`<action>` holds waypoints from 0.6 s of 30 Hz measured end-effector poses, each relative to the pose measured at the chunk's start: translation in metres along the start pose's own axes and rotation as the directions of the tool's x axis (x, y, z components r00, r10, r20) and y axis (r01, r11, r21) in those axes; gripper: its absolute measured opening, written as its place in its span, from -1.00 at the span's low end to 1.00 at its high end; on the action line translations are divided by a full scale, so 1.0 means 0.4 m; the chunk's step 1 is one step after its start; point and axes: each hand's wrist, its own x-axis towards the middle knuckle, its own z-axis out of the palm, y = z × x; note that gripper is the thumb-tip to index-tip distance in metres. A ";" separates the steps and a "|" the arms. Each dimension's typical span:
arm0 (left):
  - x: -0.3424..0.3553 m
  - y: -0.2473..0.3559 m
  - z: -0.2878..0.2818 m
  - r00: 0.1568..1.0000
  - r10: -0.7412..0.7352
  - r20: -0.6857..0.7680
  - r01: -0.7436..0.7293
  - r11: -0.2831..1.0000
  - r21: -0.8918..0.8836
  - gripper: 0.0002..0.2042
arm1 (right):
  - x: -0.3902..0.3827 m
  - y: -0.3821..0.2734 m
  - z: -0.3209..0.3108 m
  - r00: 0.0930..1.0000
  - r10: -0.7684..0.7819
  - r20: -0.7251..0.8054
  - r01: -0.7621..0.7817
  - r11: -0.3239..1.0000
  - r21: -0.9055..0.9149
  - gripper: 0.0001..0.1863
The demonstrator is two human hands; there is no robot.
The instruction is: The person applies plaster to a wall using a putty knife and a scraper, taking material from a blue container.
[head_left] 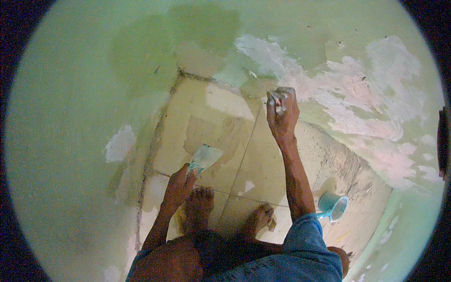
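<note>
My left hand (180, 184) grips a flat scraper (206, 157) above the floor, near my left foot. The scraper's broad blade is pale, with green-blue smears near the hand. Farther forward, my right hand (283, 113) is closed in front of the green wall (324, 56), close to its lower edge. A bit of something reddish shows between its whitish-smeared fingers; most of it is hidden, so I cannot tell its kind. White and pinkish filler patches (354, 89) spread over the wall to the right of that hand.
A light-blue dipper (332, 207) with a handle stands on the tiled floor (211, 113) right of my right arm. My bare feet (199, 207) are on the tiles. Another green wall (70, 117) rises at the left, with a white patch (120, 143). Dirt lines the floor's edges.
</note>
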 end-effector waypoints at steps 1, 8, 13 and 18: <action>0.005 0.002 -0.003 0.996 -0.069 0.047 0.071 0.996 -0.045 -0.71 | 0.020 0.003 -0.001 1.000 -0.001 -0.023 0.001 1.000 0.004 -0.78; -0.003 -0.012 0.009 0.998 -0.048 0.032 0.051 0.993 -0.103 -0.70 | 0.087 -0.002 -0.051 0.996 -0.038 -0.079 0.033 0.997 -0.063 -0.83; -0.006 -0.038 0.007 1.000 -0.007 0.004 0.007 0.998 -0.059 -0.70 | 0.156 -0.040 -0.165 0.970 0.235 0.061 -0.217 0.953 -0.211 -0.79; -0.001 -0.040 0.010 1.000 -0.003 0.000 0.003 0.996 -0.084 -0.72 | 0.222 -0.059 -0.173 1.000 -0.021 -0.010 0.017 0.957 -0.290 -0.69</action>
